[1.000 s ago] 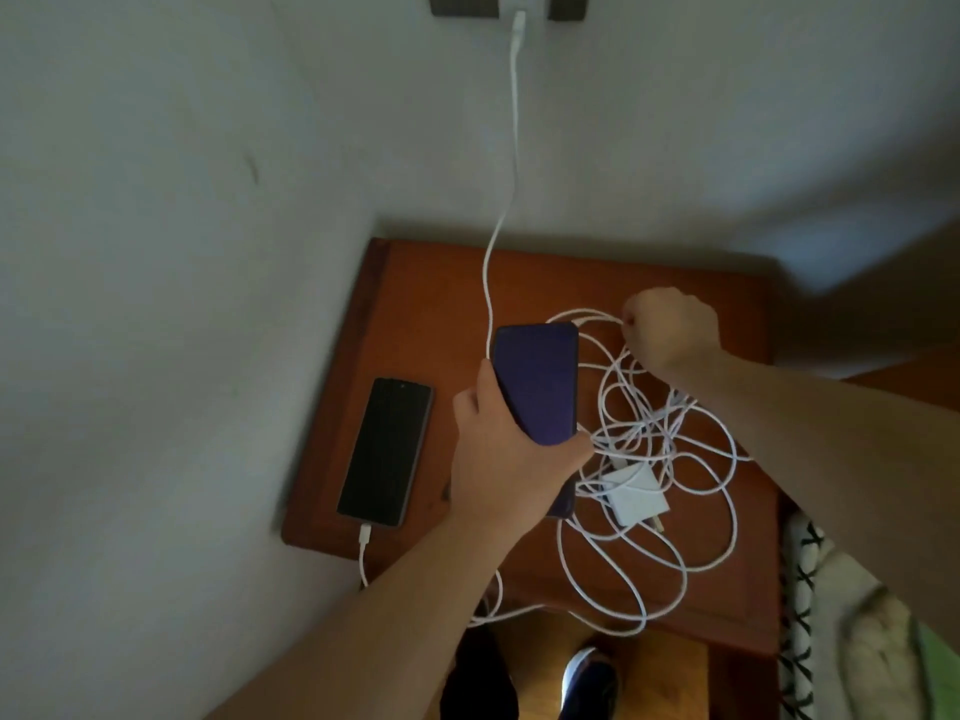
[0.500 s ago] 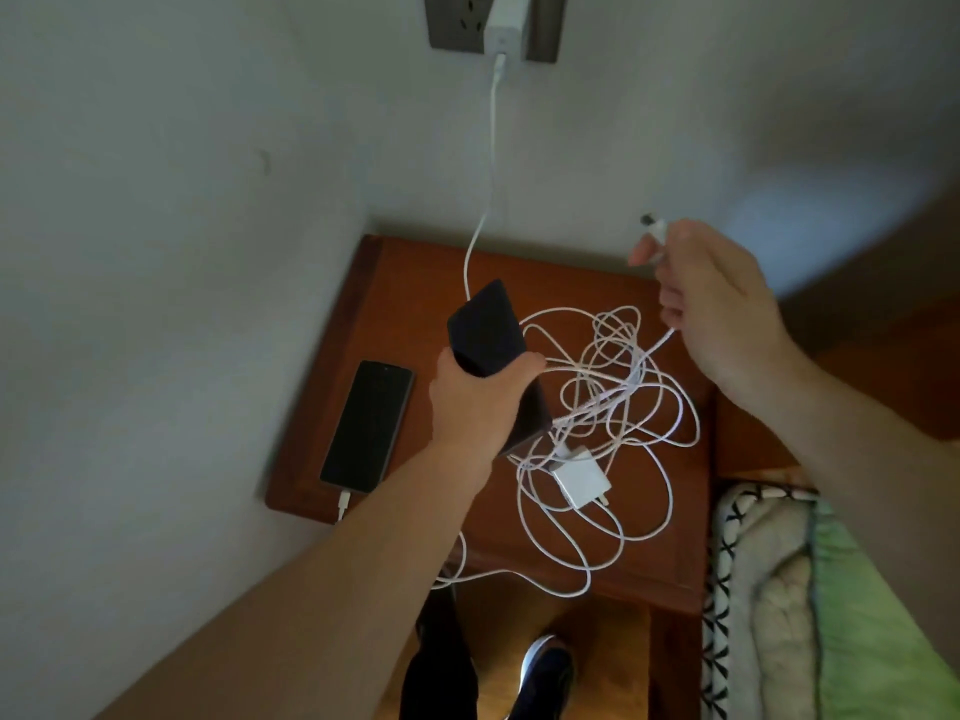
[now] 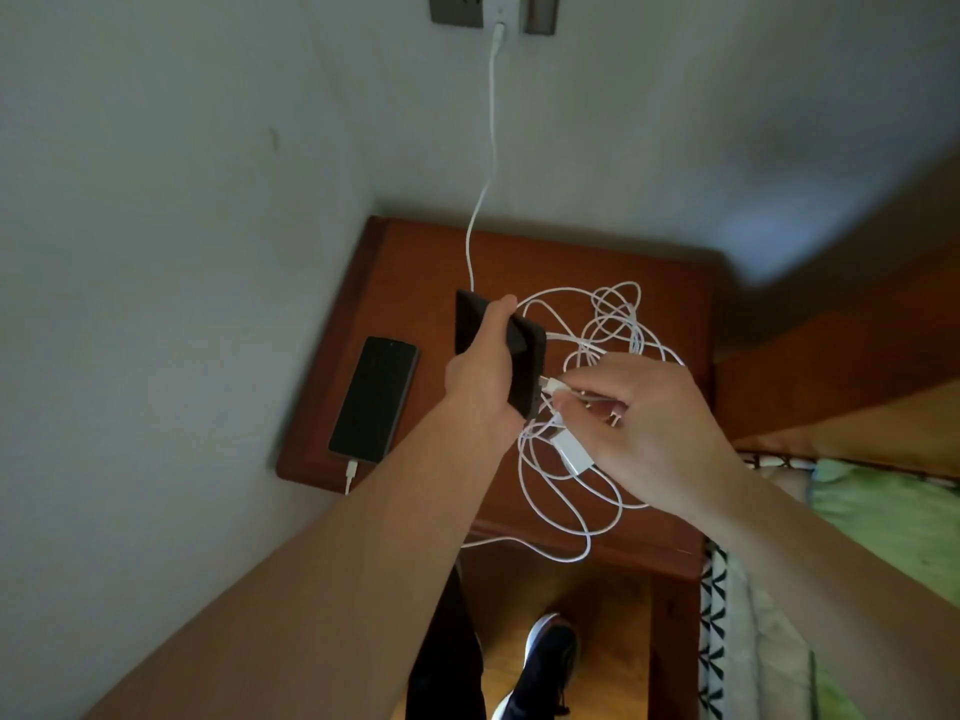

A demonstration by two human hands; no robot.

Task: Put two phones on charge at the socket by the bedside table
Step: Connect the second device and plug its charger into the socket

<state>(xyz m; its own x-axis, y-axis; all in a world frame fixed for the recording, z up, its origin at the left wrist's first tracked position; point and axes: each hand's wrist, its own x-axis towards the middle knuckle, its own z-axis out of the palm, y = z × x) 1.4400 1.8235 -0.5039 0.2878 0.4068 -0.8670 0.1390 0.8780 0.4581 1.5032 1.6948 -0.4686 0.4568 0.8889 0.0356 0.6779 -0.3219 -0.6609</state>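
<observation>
Beside a pale grey wall [image 3: 182, 252], a reddish-brown wooden bedside table [image 3: 426, 262] filled the corner, with a green-covered bed [image 3: 883, 522] touching its right side. Loose coils of thin white charging cable [image 3: 613, 314] sprawled over the right half of the tabletop, some loops spilling past its front edge. Flat along the table's left edge lay a black slab-shaped phone [image 3: 375, 398], screen up and dark, a white plug [image 3: 352, 470] seated in its near end. Above the table, the person's left hand [image 3: 480, 376] was wrapped firmly around a second dark rectangular phone [image 3: 524, 356], held tilted on edge clear of the wood. Just beside that phone's lower end, the right hand [image 3: 649, 428] pinched a small white cable connector [image 3: 553, 385] between thumb and fingertips, its metal tip nearly at the phone's edge; whether the two touched could not be told. A small white charger block [image 3: 574, 452] rested among the coils under the right hand. High on the wall, a grey socket plate [image 3: 452, 10] carried a white adapter [image 3: 500, 5], its lead dropping to the table.
</observation>
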